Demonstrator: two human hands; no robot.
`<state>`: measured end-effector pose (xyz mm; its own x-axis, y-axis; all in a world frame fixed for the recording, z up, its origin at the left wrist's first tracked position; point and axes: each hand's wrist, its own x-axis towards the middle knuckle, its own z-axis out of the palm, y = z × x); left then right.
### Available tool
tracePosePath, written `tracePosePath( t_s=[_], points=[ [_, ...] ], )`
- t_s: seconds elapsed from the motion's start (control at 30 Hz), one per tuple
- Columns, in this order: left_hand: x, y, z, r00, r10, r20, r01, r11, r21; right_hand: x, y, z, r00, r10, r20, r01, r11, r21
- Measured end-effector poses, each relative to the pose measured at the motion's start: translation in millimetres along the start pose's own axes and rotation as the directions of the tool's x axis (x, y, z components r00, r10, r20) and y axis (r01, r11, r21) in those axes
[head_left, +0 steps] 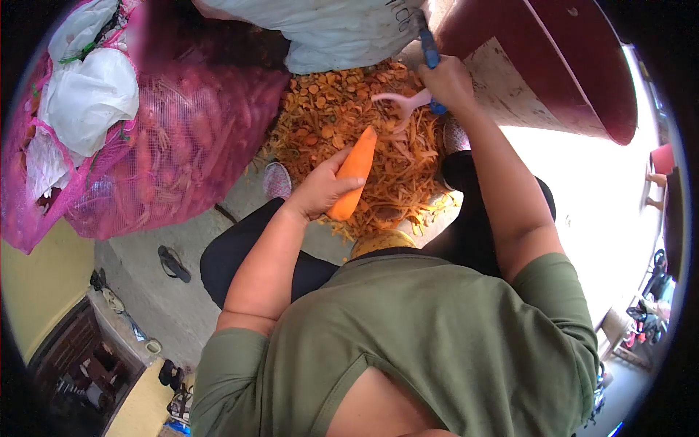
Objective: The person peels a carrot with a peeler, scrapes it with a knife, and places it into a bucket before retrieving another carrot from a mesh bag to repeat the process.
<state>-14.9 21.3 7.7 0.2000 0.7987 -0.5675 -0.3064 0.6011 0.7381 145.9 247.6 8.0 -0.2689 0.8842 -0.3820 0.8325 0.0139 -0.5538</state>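
Note:
My left hand (324, 191) is wrapped round a smooth, bright orange peeled carrot (355, 175), its narrow tip angled up and to the right. Farther out on the right, my right hand (448, 81) is closed round the handle of a pale pink Y-shaped peeler (408, 105), whose head points left, apart from the carrot. A blue and dark stick-like piece (428, 51) juts out above the same fist. Under both hands spreads a heap of orange carrot peelings (400, 175), with round carrot slices (328, 102) toward its far left.
A pink mesh sack (182, 146) full of carrots leans on the left, white plastic bags (91, 102) on top. A white sack (349, 33) stands beyond the heap. At the upper right is a large dark red container (553, 65). One sandal (173, 264) lies on the concrete floor.

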Motion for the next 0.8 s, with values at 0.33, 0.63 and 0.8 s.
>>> tracePosePath(
  t_s=[0.33,0.63,0.8],
  points=[
    [-0.6,-6.4,-1.5,0.998,0.069,-0.009,-0.065,0.976,0.206,-2.4,-0.3,-5.5,0.999,0.005,-0.043,-0.004,1.0,0.022],
    [3.1,-8.9,-4.2,0.987,0.145,-0.074,-0.091,0.867,0.489,-7.5,-1.3,-0.3,1.0,0.001,0.012,0.0,0.999,-0.036],
    [3.2,-4.9,-4.6,0.992,0.095,-0.084,-0.035,0.845,0.534,-19.1,-7.3,24.7,0.993,-0.111,0.034,0.112,0.993,-0.033]
  ],
)
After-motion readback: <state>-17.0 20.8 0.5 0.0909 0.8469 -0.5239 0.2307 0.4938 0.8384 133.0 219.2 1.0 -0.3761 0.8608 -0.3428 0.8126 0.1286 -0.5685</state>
